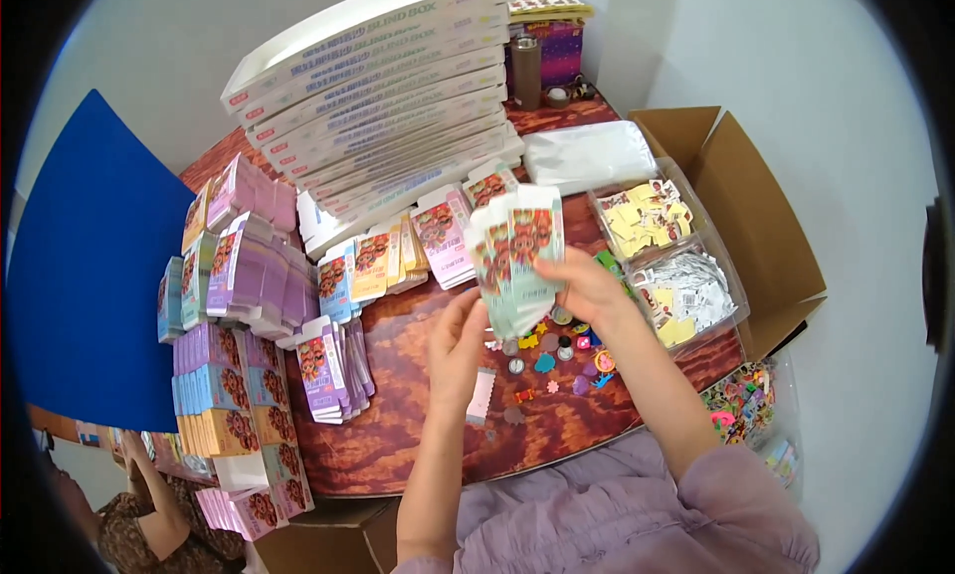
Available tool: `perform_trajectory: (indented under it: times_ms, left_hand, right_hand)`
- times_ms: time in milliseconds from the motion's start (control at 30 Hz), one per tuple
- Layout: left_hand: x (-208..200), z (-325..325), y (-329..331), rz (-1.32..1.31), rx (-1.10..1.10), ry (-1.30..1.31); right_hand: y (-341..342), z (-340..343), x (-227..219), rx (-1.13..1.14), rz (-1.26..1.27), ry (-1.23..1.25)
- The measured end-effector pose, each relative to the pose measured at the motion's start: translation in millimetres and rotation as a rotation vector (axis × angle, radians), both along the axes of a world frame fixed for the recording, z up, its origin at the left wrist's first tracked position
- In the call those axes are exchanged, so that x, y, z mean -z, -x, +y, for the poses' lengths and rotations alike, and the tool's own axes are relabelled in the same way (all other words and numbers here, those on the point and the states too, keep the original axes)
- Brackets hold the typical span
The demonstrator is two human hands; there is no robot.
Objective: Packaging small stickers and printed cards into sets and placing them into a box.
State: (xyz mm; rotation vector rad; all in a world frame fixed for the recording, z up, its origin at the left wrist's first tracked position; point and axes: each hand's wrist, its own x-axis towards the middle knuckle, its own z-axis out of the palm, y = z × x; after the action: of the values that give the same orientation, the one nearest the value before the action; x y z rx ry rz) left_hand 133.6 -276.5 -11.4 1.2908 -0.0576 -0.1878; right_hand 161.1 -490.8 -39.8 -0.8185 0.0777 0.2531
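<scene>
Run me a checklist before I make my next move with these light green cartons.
1. Light green cartons secured: ok, the right hand grips the fanned bunch.
2. Left hand gripping too: cannot tell; it is at their lower left edge, its fingertips partly hidden.
3. Table clear below the hands: not ok, small trinkets lie scattered there.
4. Clear tray uncovered: ok, yellow slips show inside.
5. Cardboard box open: ok, its flaps stand up.
6. White box stack steady: cannot tell from one picture.
</scene>
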Motion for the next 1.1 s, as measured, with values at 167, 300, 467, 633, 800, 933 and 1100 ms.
perform_trajectory:
  times_ms: [167,300,467,633,800,933,1100]
  left_hand:
    - [19.5,13.8,26.6,-0.064,-0.121,-0.145]
    - [13.3,21.7,43.2,-0.06,-0.325,-0.162]
    - [20.5,32.0,56.7,-0.037,-0.408,-0.069]
    - [26.8,42.2,68.4,-0.021,-0.476,0.093]
    - [29.5,60.1,76.3,-0.061,-0.581,0.007]
    - [36.8,79.4,95.8,-0.047,-0.607,0.007]
    - [22.2,83.3,122.8,-0.076,-0.695,0.011]
  right_hand:
    - [44.8,35.5,19.6,-0.002,0.119,-0.147]
    - [66.2,57.2,23.2,0.023,0.225,-0.205]
    - [80.3,85.0,26.2,0.022,0.297,-0.25]
    - [87.7,97.3,33.3,-0.051,0.377,-0.318]
    - [90.0,112.5,27.1,0.006,0.36,-0.247]
    - [97.1,135.6,31.3,-0.073,0.273,-0.226]
    - [110.3,156.3,39.2,-0.247,0.297,-0.481]
